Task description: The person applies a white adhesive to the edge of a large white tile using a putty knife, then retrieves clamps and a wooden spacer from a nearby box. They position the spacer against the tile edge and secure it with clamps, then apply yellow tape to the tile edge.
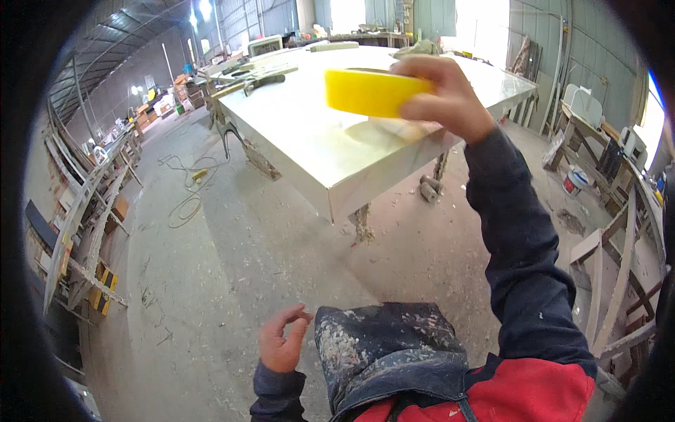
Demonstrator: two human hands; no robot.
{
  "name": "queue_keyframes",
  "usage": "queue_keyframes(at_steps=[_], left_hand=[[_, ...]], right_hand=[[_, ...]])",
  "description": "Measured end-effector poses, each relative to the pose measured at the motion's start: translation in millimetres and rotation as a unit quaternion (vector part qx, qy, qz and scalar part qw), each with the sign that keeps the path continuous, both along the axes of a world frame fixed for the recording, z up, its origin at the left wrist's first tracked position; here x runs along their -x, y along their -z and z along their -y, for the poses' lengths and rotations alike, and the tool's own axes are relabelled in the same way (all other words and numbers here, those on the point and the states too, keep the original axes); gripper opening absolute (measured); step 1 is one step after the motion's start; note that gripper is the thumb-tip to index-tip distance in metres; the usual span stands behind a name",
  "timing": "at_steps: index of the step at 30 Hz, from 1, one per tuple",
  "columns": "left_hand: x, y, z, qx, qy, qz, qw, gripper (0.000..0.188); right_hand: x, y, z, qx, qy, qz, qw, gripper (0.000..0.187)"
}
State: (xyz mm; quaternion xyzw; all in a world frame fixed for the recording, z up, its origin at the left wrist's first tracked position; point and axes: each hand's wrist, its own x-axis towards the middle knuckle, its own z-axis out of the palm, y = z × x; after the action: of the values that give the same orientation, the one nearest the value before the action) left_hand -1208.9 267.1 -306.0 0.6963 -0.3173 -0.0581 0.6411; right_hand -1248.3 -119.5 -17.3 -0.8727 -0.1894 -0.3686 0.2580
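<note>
Gripping a yellow block (pixel 373 91), right hand (pixel 443 98) raised.

Bright daylight pours in from openings at twelve and one o'clock, blown out white. The pale surface (pixel 337 151) shows glare. Fisheye bending and black vignette ring the edges; slight blur throughout.

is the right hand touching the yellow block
Touching. The head view shows the right hand gripping the yellow block at its right end, with the fingers wrapped over its top edge, held above the white slab.
</note>
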Motion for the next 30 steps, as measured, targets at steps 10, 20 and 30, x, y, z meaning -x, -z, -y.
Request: queue_keyframes(at_steps=[10,20,30], left_hand=[[41,-127,58,0.224,0.212,-0.038,0.95,0.052],[30,-101,70,0.27,0.296,-0.186,0.897,0.017],[16,-147,49,0.228,0.126,-0.04,0.965,0.009]], right_hand=[[95,130,-56,-0.378,-0.536,-0.099,0.748,0.042],[79,172,-84,-0.441,-0.545,-0.196,0.686,0.04],[123,108,-78,-0.135,-0.198,-0.137,0.961,0.039]])
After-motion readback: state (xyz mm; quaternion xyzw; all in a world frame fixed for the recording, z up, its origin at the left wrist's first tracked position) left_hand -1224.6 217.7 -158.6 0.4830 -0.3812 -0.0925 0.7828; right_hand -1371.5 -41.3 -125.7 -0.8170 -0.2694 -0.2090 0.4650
